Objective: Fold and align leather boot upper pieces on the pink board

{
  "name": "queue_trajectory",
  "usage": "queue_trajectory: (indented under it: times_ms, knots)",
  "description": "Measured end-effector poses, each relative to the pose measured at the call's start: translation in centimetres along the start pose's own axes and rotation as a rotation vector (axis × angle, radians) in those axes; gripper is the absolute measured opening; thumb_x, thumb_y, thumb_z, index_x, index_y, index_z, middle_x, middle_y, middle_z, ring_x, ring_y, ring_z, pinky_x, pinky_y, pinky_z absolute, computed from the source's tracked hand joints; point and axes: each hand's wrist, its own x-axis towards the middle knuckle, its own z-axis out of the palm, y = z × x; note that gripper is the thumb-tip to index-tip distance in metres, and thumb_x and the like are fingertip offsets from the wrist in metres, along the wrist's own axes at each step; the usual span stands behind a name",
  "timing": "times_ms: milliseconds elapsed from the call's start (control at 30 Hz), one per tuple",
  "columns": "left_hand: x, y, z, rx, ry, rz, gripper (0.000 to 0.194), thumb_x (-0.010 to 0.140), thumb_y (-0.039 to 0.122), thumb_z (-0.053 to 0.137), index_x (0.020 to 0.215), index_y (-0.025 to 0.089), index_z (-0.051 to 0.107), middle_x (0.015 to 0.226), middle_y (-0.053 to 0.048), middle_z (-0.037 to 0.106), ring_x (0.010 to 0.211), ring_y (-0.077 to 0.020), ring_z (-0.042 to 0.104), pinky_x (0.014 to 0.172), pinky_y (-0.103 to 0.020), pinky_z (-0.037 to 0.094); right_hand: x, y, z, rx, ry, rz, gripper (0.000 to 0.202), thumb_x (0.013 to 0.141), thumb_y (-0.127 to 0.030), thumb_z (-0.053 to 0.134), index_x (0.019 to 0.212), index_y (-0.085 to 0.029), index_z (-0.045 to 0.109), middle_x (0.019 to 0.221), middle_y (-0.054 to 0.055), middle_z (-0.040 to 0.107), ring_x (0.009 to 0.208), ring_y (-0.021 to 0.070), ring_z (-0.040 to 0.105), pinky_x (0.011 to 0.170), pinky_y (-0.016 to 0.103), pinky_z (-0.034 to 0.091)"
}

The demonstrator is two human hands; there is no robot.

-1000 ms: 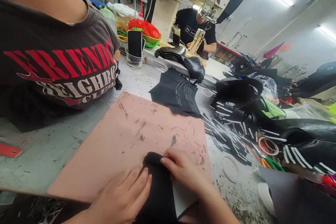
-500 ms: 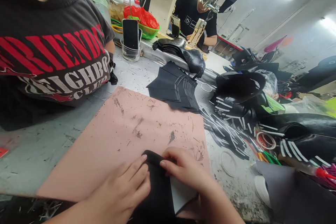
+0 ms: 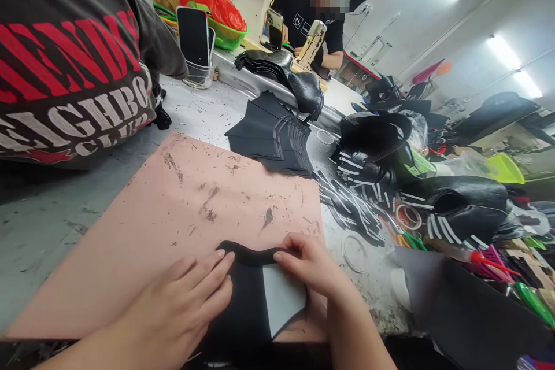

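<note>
A black sheet piece [image 3: 243, 295], looking like leather or fabric, lies on the pink mat [image 3: 191, 196] close to me. Its far edge carries a narrow folded-looking black strip [image 3: 254, 256], and a pale grey-white panel [image 3: 281, 298] shows on its right part. My left hand [image 3: 186, 295] holds the piece down, its fingers close together and their tips pressing the strip's left end. With thumb and forefinger, my right hand [image 3: 310, 266] pinches the strip farther right. The underside of the piece is hidden.
Beyond the mat lie a fanned stack of black pieces [image 3: 269, 133] and white-edged black strips [image 3: 347, 202]. A tape ring [image 3: 354, 254] and a dark grey sheet [image 3: 472, 300] are at right. One person [image 3: 73, 69] stands at left; another [image 3: 295, 11] sits behind a sewing machine.
My right hand has moved right along the edge, away from my left hand. More of the strip and the pale panel now show. The whole view has shifted somewhat.
</note>
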Motion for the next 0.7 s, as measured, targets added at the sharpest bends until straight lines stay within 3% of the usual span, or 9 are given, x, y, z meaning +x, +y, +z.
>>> queue_trajectory:
  times_ms: [133,300,433,500,600,700]
  knots:
    - [0.6,0.3,0.3,0.042,-0.002,0.057,0.029,0.074,0.029,0.051,0.099,0.021,0.063,0.115,-0.009,0.063,0.102,-0.0269,0.054,0.088,-0.039,0.028,0.1,0.1,-0.6,-0.14,0.093,-0.02,0.016,0.072,-0.025,0.061,0.061,-0.018,0.051,0.054,-0.004,0.05,0.053,0.0105,0.045,0.048,0.021,0.032]
    - [1.4,0.5,0.7,0.1,-0.049,0.152,0.05,0.065,0.038,0.061,0.112,0.021,0.06,0.126,-0.005,0.057,0.1,-0.0321,0.051,0.082,-0.042,0.033,0.0,0.2,-1.4,-0.038,0.08,0.072,0.016,0.076,-0.022,0.058,0.063,-0.019,0.05,0.047,-0.006,0.048,0.044,0.0093,0.046,0.044,0.02,0.032]
    - [2.6,1.0,0.3,0.097,-0.098,0.18,0.036,0.073,0.037,0.058,0.104,0.021,0.064,0.116,-0.006,0.063,0.106,-0.0273,0.052,0.091,-0.039,0.034,0.1,0.6,-1.6,0.003,0.059,0.103,0.016,0.076,-0.024,0.061,0.066,-0.018,0.05,0.051,-0.005,0.052,0.046,0.0095,0.051,0.043,0.018,0.034]
    - [3.2,1.4,0.2,0.092,-0.091,0.173,0.04,0.074,0.05,0.058,0.101,0.021,0.066,0.112,-0.007,0.065,0.104,-0.0279,0.054,0.091,-0.039,0.034,0.2,0.8,-1.6,-0.007,0.059,0.106,0.017,0.075,-0.026,0.062,0.066,-0.018,0.05,0.05,-0.005,0.051,0.047,0.0092,0.05,0.043,0.018,0.034]
    - [4.0,1.9,0.4,0.09,-0.094,0.17,0.069,0.066,0.074,0.051,0.109,0.022,0.063,0.122,-0.007,0.06,0.103,-0.0323,0.055,0.086,-0.042,0.038,0.2,0.9,-1.5,-0.054,0.089,0.077,0.018,0.074,-0.025,0.063,0.064,-0.018,0.049,0.05,-0.006,0.05,0.047,0.0085,0.047,0.044,0.018,0.033]
    - [4.4,2.0,0.6,0.062,-0.13,0.16,0.072,0.064,0.079,0.048,0.11,0.025,0.063,0.124,-0.006,0.059,0.102,-0.0341,0.056,0.081,-0.043,0.041,0.0,0.7,-1.3,-0.122,0.129,0.028,0.019,0.073,-0.022,0.063,0.06,-0.018,0.049,0.053,-0.005,0.05,0.052,0.0088,0.046,0.048,0.019,0.033]
